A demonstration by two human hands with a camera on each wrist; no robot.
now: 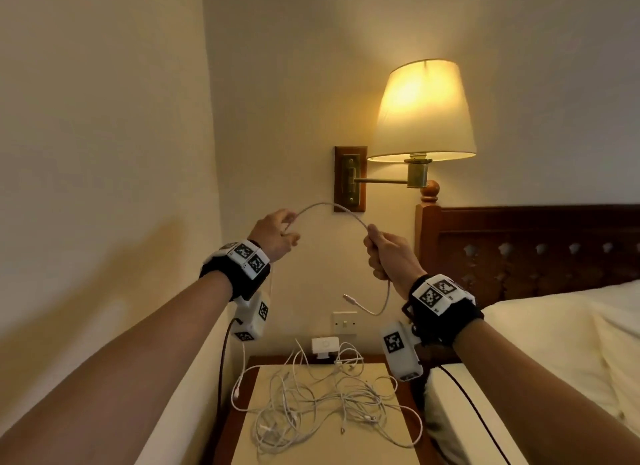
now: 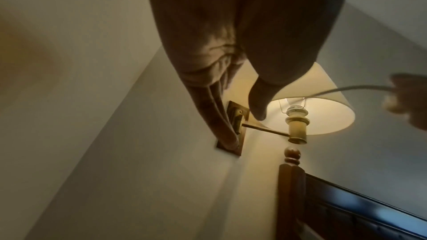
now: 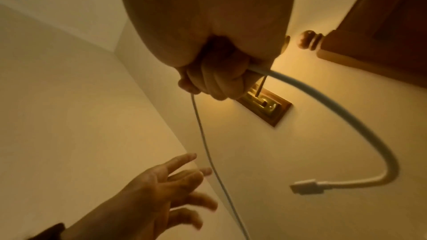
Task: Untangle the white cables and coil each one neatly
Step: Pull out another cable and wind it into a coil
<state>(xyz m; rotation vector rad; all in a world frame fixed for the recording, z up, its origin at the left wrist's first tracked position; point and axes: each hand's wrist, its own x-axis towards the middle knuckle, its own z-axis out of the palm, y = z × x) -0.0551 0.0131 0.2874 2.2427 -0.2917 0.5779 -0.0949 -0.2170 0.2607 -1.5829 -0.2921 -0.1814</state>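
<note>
One white cable [image 1: 332,206] arcs in the air between my raised hands. My right hand [image 1: 388,253] grips it in a fist [image 3: 215,79]; below the fist its short end curls down to a white connector [image 1: 348,298] [image 3: 305,186]. My left hand [image 1: 282,230] is at the cable's other side, fingers [image 3: 161,189] straight and spread, with the cable running across them and hanging on below the wrist. Low in the head view, a loose tangle of white cables [image 1: 322,402] lies on the nightstand [image 1: 346,454].
A lit wall lamp [image 1: 424,114] on a brass arm hangs just behind the hands. The bed [image 1: 554,343] and its dark wooden headboard [image 1: 536,243] are on the right. A white adapter [image 1: 323,347] sits below a wall socket [image 1: 344,322].
</note>
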